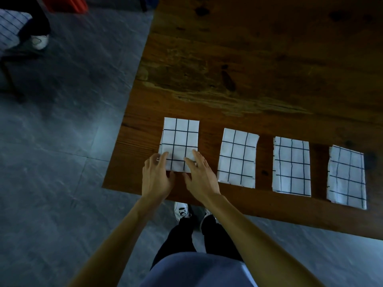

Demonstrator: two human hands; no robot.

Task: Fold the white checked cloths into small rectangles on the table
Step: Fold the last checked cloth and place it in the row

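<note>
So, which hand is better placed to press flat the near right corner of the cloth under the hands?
The right hand: its fingers already lie on that side of the leftmost folded white checked cloth.

Dim, bluish light; soft blur throughout; wide-angle bending at edges.

Leftmost cloth (179, 141) near edge under hands

Bare forearms (116, 235), black trousers (178, 239), white sneakers (182, 210)
</note>
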